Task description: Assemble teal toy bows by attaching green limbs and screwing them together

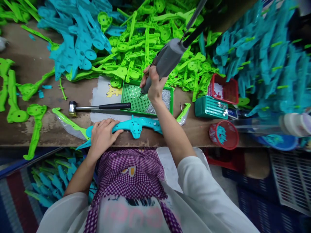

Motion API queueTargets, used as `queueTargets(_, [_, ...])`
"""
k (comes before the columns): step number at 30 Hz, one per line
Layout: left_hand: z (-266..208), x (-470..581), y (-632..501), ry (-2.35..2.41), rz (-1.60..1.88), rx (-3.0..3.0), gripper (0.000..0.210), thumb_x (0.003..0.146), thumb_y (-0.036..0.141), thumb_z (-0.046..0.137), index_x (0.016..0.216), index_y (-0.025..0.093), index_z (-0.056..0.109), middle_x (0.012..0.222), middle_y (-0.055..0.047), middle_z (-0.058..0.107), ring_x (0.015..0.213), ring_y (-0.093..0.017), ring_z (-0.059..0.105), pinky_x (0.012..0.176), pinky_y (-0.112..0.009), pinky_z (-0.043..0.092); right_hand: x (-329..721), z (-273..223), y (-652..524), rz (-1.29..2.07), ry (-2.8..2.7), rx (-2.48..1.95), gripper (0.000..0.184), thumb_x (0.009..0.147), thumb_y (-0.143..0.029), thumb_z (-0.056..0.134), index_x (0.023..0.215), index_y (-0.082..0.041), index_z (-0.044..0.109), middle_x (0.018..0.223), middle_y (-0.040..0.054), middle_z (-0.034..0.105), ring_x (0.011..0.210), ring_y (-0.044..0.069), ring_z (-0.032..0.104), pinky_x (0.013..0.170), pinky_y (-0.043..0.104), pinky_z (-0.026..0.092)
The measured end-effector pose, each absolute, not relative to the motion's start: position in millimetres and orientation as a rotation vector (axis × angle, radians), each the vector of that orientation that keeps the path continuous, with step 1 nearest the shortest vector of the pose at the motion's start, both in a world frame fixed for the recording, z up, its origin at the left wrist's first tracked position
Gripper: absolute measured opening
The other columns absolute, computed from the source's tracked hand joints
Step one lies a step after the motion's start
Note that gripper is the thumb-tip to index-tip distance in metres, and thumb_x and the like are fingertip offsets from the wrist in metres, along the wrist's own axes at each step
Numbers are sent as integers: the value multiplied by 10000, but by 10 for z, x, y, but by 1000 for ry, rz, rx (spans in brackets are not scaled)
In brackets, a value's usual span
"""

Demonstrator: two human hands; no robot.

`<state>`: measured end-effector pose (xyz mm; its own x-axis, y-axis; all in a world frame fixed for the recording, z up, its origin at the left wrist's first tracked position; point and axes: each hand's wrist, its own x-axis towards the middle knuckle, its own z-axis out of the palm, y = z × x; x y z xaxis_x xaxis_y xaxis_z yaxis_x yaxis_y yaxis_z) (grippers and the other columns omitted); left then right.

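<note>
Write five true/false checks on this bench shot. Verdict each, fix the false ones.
1. The right hand grips a grey, cylindrical power screwdriver. True.
2. The left hand grips the black-handled metal hammer. False: it holds the long turquoise plastic part; the hammer lies loose beyond it.
3. The rectangular green perforated plastic tray holds many small silvery metal pieces. True.
4. The round red plastic basket stands left of the tray. False: it stands to the tray's right.
5. Bright-green plastic parts are heaped beyond the tray. True.
</note>
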<state>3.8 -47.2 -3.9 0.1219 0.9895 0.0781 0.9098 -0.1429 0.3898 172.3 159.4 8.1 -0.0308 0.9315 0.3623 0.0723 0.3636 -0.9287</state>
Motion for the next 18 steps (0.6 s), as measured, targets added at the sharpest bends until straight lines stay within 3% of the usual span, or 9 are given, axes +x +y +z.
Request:
queueTargets(3, [-64,21,-461,1860,468,2147,335,903,475,592,1130,250,692,1064,-73,716,1010,-279,624,863,-411,389,1744,238,1569,878,-1429,-951,670,787,-861,304,925,-253,549,540,-56,455,458,126,520,479,300,468])
queueTargets(8, [-81,8,-449,1874,474,2133,361,887,500,608,1124,246,706,1058,-70,717,989,-283,626,839,-414,391,1940,682,1107,925,-1281,-862,585,772,-864,316,815,-295,442,489,-78,308,360,139,406,370,315,366])
queueTargets(13, [-73,30,-461,1874,488,2140,355,893,496,600,1130,251,702,1050,-77,715,977,-283,621,836,-413,389,2143,652,328,1142,-1453,-675,565,778,-850,352,857,-303,468,473,-88,352,326,140,385,351,306,338])
queueTargets(18, [-74,41,-467,1882,509,2121,336,882,485,620,1113,257,705,1050,-77,713,992,-287,609,854,-414,391,2216,338,77,1251,-1447,-537,577,811,-818,341,963,-288,511,523,-66,444,380,141,451,408,305,391])
